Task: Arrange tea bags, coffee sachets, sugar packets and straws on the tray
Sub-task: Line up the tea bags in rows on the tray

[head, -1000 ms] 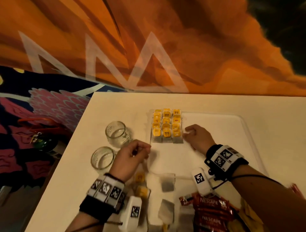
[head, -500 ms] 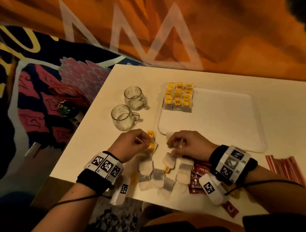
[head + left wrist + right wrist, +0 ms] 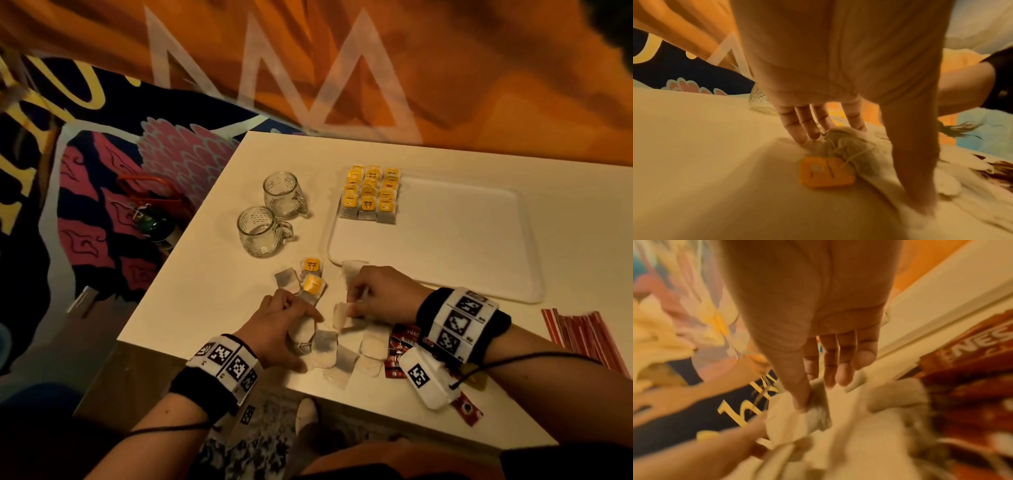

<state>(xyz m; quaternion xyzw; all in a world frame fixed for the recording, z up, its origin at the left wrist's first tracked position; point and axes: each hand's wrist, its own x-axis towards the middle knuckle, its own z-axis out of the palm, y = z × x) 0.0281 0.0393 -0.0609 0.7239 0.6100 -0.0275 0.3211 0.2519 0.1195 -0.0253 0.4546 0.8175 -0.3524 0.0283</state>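
Observation:
A white tray (image 3: 445, 246) lies on the table with tea bags (image 3: 370, 197) in three neat columns at its far left corner. Loose tea bags (image 3: 342, 358) are heaped by the table's front edge. My left hand (image 3: 284, 322) reaches into the heap. Its fingertips and thumb (image 3: 916, 186) span a bunched tea bag (image 3: 855, 146) whose yellow tag (image 3: 826, 172) lies under the palm. My right hand (image 3: 376, 294) pinches a tea bag (image 3: 340, 315) between thumb and fingers (image 3: 830, 369). Red coffee sachets (image 3: 399, 346) lie under the right wrist. Red-and-white straws (image 3: 582, 337) lie at the far right.
Two glass mugs (image 3: 284, 195) (image 3: 262, 231) stand left of the tray. Two yellow-tagged tea bags (image 3: 312, 274) lie just beyond my left hand. The table's front edge runs close under both wrists, and a patterned rug (image 3: 102, 222) lies off its left side.
Both hands have drawn back from the tray to the loose heap at the front edge. The left hand has let go of a yellow-tagged bag, and the right hand has picked one up.

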